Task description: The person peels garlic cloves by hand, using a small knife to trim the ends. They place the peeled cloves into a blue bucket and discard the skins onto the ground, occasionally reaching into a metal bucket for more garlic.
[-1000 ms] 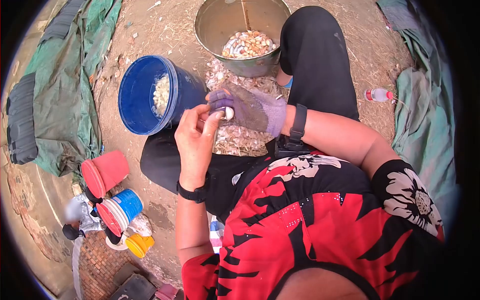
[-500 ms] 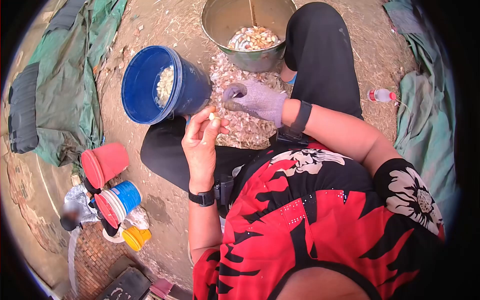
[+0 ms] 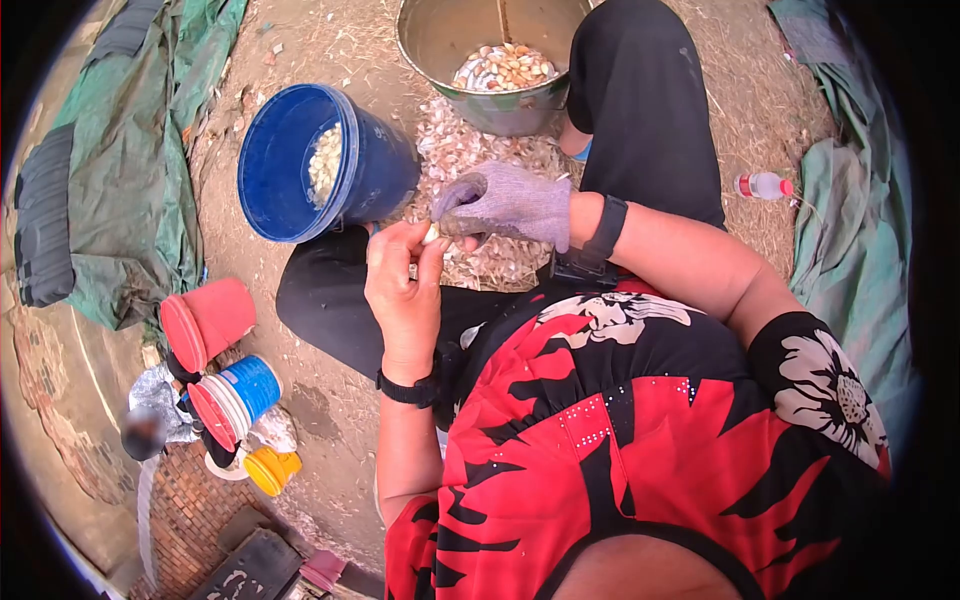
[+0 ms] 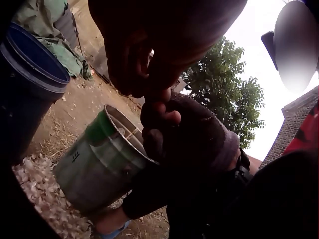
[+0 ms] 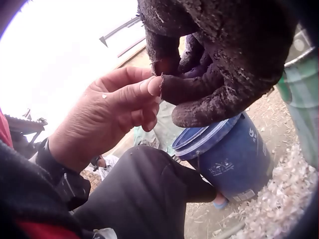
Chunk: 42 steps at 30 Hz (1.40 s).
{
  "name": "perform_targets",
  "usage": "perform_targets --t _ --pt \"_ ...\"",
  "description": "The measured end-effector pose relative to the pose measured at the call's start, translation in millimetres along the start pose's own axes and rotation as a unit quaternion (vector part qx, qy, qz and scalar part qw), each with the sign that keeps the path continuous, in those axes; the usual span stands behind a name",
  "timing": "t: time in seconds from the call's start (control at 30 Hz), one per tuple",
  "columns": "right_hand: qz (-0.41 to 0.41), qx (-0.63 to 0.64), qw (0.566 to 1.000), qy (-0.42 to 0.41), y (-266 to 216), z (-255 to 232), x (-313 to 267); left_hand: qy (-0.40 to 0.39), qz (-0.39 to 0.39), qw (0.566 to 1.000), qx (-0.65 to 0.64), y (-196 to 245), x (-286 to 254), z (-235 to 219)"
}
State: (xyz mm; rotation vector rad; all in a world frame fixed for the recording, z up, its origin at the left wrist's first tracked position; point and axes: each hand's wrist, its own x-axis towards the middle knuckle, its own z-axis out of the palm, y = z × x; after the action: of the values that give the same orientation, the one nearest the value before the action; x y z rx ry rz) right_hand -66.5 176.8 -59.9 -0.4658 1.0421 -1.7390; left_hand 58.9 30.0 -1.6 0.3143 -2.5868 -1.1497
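Note:
A pale garlic clove (image 3: 432,234) sits between both hands in the head view. My bare left hand (image 3: 404,290) pinches it between thumb and fingers. From the right, my right hand (image 3: 512,205), in a dirty purple-grey glove, has its thumb and fingertips curled onto the same clove. The right wrist view shows the glove (image 5: 224,59) meeting the bare thumb tip, with the clove mostly hidden. Left of the hands is a blue bucket (image 3: 394,165) with peeled cloves (image 3: 325,165) inside. Beyond them, unpeeled cloves (image 3: 505,68) lie in a green-and-grey metal bucket (image 3: 510,115).
Papery garlic skins (image 3: 485,150) cover the ground between the buckets and my legs. A red bucket (image 3: 220,318), a blue-and-white bucket (image 3: 250,388) and a yellow container (image 3: 272,470) are at left, near another person. A plastic bottle (image 3: 764,186) lies at right.
A second ago the hands were together at a white clove. They came apart, the left holding a clove, and now the gloved right hand has moved back left onto it.

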Motion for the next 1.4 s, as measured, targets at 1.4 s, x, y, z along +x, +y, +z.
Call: perform_targets --t 1.4 --pt "0.036 0.050 0.998 -0.014 -4 3 1 -0.027 -0.076 0.971 -0.226 5 -3 5"
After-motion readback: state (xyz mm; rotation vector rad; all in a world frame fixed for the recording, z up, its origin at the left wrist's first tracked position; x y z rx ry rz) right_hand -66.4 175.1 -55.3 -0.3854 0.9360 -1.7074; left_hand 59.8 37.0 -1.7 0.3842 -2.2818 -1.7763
